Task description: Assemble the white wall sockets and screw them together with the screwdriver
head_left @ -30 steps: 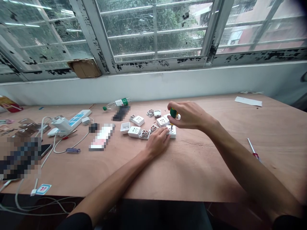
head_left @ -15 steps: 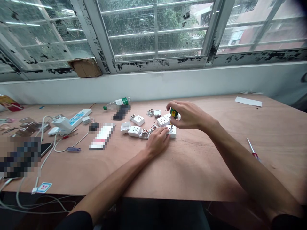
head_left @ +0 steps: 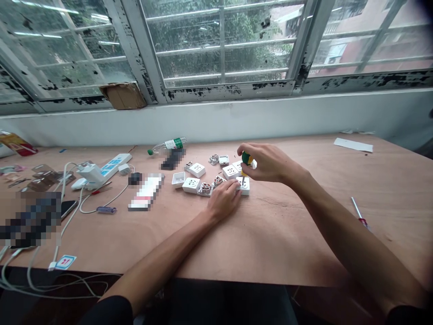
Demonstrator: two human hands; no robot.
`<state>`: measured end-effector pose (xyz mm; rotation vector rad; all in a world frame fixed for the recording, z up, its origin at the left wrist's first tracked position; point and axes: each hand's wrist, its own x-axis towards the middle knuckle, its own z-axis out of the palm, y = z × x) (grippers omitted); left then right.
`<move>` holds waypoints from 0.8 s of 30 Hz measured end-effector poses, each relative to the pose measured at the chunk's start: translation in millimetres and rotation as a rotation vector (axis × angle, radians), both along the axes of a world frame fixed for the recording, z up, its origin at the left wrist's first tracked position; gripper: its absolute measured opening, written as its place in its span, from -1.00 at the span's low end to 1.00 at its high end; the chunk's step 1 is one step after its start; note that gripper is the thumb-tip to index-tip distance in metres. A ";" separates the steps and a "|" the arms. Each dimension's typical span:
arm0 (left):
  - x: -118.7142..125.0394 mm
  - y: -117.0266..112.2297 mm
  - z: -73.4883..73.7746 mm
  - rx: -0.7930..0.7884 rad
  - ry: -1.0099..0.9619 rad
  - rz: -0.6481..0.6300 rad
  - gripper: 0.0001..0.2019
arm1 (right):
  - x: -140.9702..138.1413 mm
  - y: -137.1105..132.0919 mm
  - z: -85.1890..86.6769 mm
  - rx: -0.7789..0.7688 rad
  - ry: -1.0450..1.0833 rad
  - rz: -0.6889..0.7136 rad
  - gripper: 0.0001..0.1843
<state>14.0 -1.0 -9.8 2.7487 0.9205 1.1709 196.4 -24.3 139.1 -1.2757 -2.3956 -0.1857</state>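
Note:
My right hand (head_left: 267,161) is closed round a green and yellow screwdriver (head_left: 246,159), held upright with its tip on a white wall socket (head_left: 245,186) on the wooden table (head_left: 277,225). My left hand (head_left: 223,198) rests on the table with its fingers curled against the left side of that socket, pinning it. Several more white sockets (head_left: 191,184) and opened socket parts (head_left: 204,189) lie just left of and behind my hands.
A plastic bottle (head_left: 166,146) lies near the wall. A white power strip (head_left: 108,166), chargers and cables (head_left: 81,198) sit at the left. A red-handled screwdriver (head_left: 359,213) lies at the right, a white paper (head_left: 352,144) at the far right.
Both hands stay on the socket; the screwdriver handle shifts slightly in my right hand's fingers. The view has drifted a little.

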 end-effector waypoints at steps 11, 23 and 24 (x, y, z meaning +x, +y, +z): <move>0.1 -0.6 1.9 -0.001 0.003 -0.005 -0.84 | 0.1 1.2 -1.4 0.023 0.010 0.056 -0.78; -0.1 -0.8 1.7 -0.008 0.001 -0.006 -0.84 | 0.4 1.7 -2.5 0.019 0.032 0.026 -0.73; -0.1 -0.8 1.9 -0.009 0.003 -0.009 -0.84 | 0.3 2.1 -2.8 0.018 0.031 0.011 -0.73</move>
